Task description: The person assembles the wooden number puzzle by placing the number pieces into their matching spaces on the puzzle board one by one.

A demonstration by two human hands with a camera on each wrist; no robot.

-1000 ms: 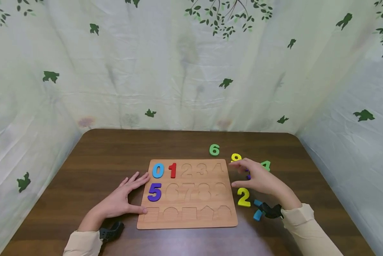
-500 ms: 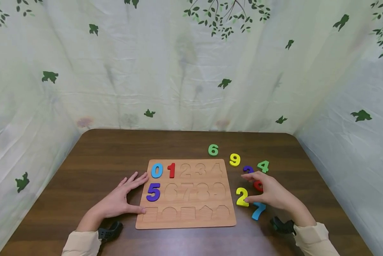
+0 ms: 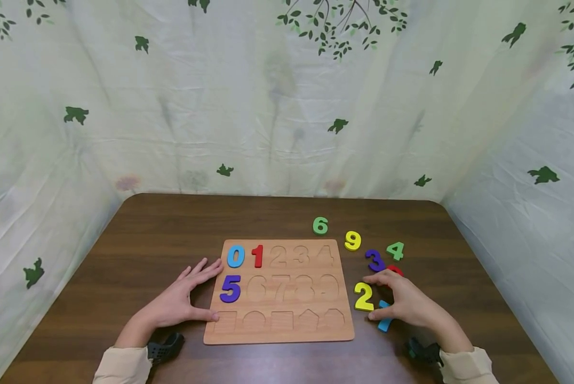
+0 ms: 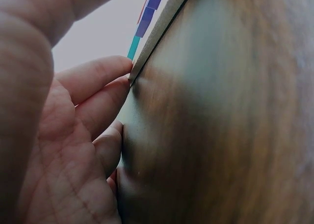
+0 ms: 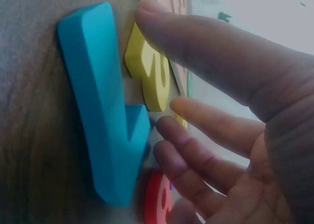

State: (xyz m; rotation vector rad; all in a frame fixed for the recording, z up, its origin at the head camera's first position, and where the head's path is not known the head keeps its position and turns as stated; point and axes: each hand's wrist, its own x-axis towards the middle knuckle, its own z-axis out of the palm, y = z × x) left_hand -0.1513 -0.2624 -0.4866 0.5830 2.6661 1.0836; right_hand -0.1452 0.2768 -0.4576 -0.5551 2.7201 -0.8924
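Note:
My left hand (image 3: 183,298) rests its fingers and thumb at the left edge of a wooden number board (image 3: 287,334). In the left wrist view its fingertips touch the board's edge. A blue 0 (image 3: 236,256), a red 1 (image 3: 257,256) and a purple 5 (image 3: 230,289) lie on the board. My right hand (image 3: 404,298) hovers low beside the yellow 2 (image 3: 364,297), thumb and fingers spread apart on its right side, holding nothing. Under this hand lies a blue 7 (image 5: 100,101), partly covered in the head view. A red number piece (image 5: 158,197) is mostly hidden by the hand.
Right of the board, loose on the brown table (image 3: 186,218), lie a purple 3 (image 3: 375,261), a green 4 (image 3: 395,250) and a yellow 9 (image 3: 352,240). A green 6 (image 3: 320,225) lies behind the board. Pale printed curtains (image 3: 277,133) surround the table.
My right hand has moved from beside the 9 and 3 toward me and down to the yellow 2, uncovering the 9, 3 and 4. My left hand has stayed still.

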